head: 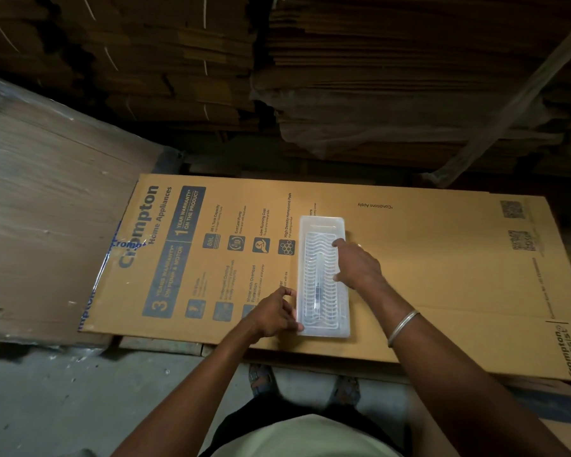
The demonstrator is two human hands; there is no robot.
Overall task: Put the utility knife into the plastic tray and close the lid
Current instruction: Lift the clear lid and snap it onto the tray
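A long clear plastic tray (322,224) lies on a flattened printed cardboard box, its wavy-ribbed lid down over it. Through the lid I see the utility knife (319,285) lying lengthwise inside. My right hand (358,265) rests on the lid's right side with fingers spread and pressing on the ribs. My left hand (276,313) holds the tray's near left edge between thumb and curled fingers.
The cardboard sheet (426,258) covers a low platform; its near edge runs just past the tray. Tall stacks of flattened cartons (393,77) stand behind, and a wrapped bundle (47,192) lies to the left. My feet stand on the concrete floor (80,407) below.
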